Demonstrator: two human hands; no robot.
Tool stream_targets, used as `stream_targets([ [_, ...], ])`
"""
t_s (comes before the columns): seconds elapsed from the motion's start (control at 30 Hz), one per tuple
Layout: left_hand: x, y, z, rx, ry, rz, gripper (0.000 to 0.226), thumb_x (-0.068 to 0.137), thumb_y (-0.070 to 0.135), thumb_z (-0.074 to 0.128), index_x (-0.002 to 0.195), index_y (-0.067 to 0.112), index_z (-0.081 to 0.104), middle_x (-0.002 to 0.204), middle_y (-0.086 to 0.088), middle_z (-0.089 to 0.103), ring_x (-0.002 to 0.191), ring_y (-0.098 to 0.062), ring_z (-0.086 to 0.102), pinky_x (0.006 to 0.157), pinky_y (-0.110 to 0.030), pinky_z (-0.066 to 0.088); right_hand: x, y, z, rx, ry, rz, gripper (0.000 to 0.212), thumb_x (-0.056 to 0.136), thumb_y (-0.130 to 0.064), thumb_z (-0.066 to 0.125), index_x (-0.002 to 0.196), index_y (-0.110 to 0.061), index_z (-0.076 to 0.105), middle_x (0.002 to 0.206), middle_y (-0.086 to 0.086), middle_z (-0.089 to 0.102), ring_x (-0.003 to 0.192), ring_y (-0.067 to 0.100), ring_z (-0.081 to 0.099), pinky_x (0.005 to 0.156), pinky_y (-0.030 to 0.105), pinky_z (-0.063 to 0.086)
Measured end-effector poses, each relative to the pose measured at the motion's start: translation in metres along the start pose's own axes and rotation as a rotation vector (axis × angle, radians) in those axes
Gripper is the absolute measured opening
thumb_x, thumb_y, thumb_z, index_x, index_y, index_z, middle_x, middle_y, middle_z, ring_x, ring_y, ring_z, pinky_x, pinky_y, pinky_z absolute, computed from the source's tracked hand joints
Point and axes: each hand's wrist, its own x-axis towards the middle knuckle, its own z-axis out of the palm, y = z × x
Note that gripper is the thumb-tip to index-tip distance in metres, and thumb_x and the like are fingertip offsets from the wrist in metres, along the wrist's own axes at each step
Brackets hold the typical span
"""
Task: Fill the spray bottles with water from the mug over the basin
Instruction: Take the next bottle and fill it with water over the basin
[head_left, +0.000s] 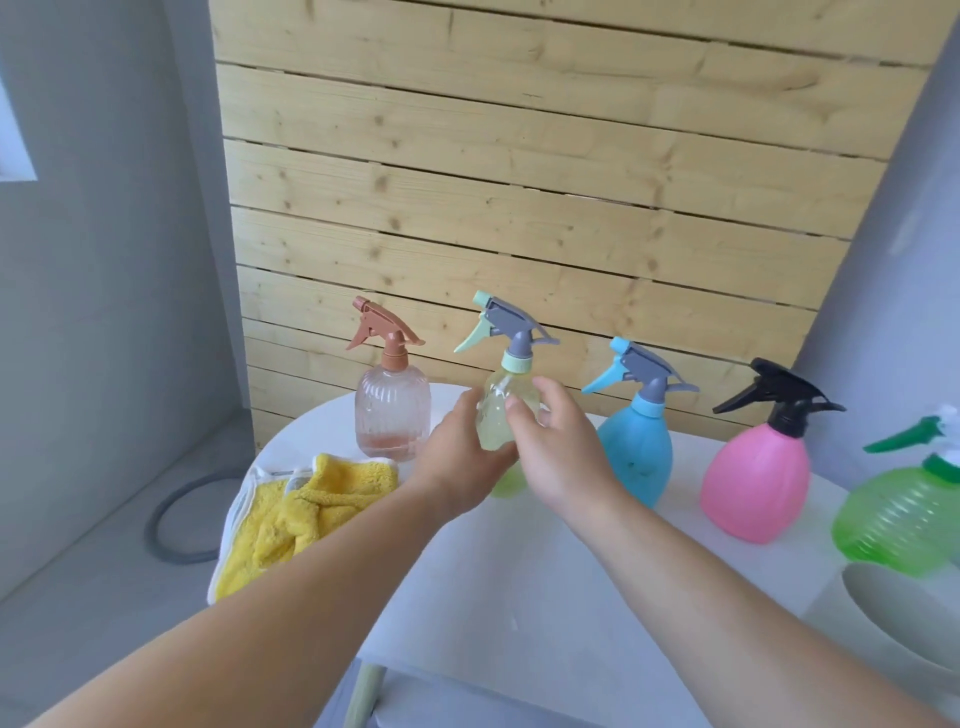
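Left hand (460, 460) and right hand (563, 460) both clasp the pale yellow spray bottle (506, 402). It stands upright on the white desk (519, 577), between the ribbed clear spray bottle (392, 410) and the blue spray bottle (636, 452).

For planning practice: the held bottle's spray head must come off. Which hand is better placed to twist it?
Probably right. The right hand sits higher on the yellow bottle, fingers near its collar; the left hand grips the body lower.
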Motion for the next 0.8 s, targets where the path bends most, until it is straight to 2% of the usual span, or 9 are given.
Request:
stream_targets([
  [0.1,-0.015,0.002,0.004,-0.041,0.059,0.042,0.074,0.082,0.044,0.072,0.146,0.024,0.040,0.133,-0.001,0.060,0.125,-0.020,0.056,0.102,-0.040,0.048,-0.011,0.000,-0.008,0.008,0.014,-0.009,0.052,0.097,-0.045,0.049,0.145,-0.029,0.038,0.147,-0.009,0.044,0.137,0.009,0.040,0.106,0.029,0.035],
  [0.23,-0.055,0.014,0.005,-0.028,0.113,0.148,0.068,0.084,0.043,0.077,0.142,0.032,0.043,0.126,0.009,0.050,0.110,0.000,0.049,0.086,-0.017,0.038,-0.042,-0.003,-0.034,0.071,0.063,-0.031,0.040,0.093,-0.044,0.058,0.130,-0.032,0.049,0.132,-0.013,0.054,0.124,0.005,0.050,0.102,0.031,0.042],
  [0.33,-0.093,0.027,0.007,-0.012,0.070,0.220,0.071,0.081,0.043,0.080,0.141,0.035,0.042,0.121,0.013,0.046,0.102,0.007,0.045,0.086,-0.012,0.034,-0.071,-0.007,-0.060,0.196,0.102,-0.026,0.032,0.088,-0.041,0.067,0.117,-0.031,0.058,0.118,-0.015,0.064,0.116,-0.001,0.057,0.099,0.027,0.044],
  [0.43,-0.132,0.043,0.013,-0.030,-0.012,0.261,0.070,0.076,0.050,0.076,0.137,0.038,0.042,0.119,0.015,0.046,0.106,0.009,0.047,0.085,-0.004,0.035,-0.103,-0.010,-0.085,0.388,0.138,-0.003,0.021,0.086,-0.031,0.073,0.106,-0.023,0.068,0.098,-0.012,0.075,0.095,0.000,0.068,0.096,0.031,0.051],
  [0.5,-0.156,0.057,0.016,-0.038,-0.042,0.274,0.070,0.074,0.052,0.068,0.136,0.038,0.040,0.117,0.018,0.044,0.110,0.010,0.045,0.086,0.001,0.033,-0.121,-0.008,-0.098,0.438,0.138,-0.015,0.017,0.086,-0.027,0.073,0.099,-0.016,0.071,0.087,-0.012,0.075,0.083,0.001,0.069,0.091,0.030,0.051],
  [0.6,-0.191,0.077,0.022,0.025,-0.100,0.265,0.072,0.073,0.052,0.062,0.138,0.038,0.036,0.114,0.015,0.041,0.108,-0.001,0.049,0.093,-0.016,0.041,-0.150,-0.005,-0.112,0.512,0.133,-0.035,0.015,0.083,-0.018,0.076,0.083,-0.013,0.062,0.073,-0.008,0.060,0.069,0.006,0.056,0.081,0.029,0.043],
  [0.67,-0.211,0.091,0.023,0.081,-0.137,0.240,0.070,0.072,0.054,0.060,0.136,0.039,0.036,0.113,0.012,0.042,0.109,-0.008,0.051,0.094,-0.025,0.044,-0.168,-0.004,-0.124,0.544,0.139,-0.009,0.021,0.078,-0.020,0.080,0.078,-0.019,0.059,0.073,-0.001,0.051,0.071,0.011,0.049,0.078,0.034,0.040],
  [0.73,-0.221,0.095,0.023,0.092,-0.163,0.214,0.068,0.069,0.056,0.059,0.132,0.041,0.038,0.112,0.011,0.045,0.106,-0.010,0.053,0.093,-0.027,0.045,-0.175,0.002,-0.130,0.576,0.138,0.038,0.020,0.074,-0.024,0.083,0.074,-0.023,0.063,0.075,0.001,0.055,0.077,0.016,0.051,0.081,0.040,0.044],
  [0.8,-0.233,0.102,0.020,0.111,-0.208,0.182,0.065,0.067,0.057,0.061,0.128,0.041,0.045,0.109,0.012,0.052,0.100,-0.009,0.055,0.092,-0.026,0.046,-0.187,0.008,-0.137,0.622,0.136,0.086,0.012,0.078,-0.018,0.081,0.077,-0.017,0.069,0.078,0.003,0.064,0.081,0.019,0.057,0.086,0.043,0.047],
])
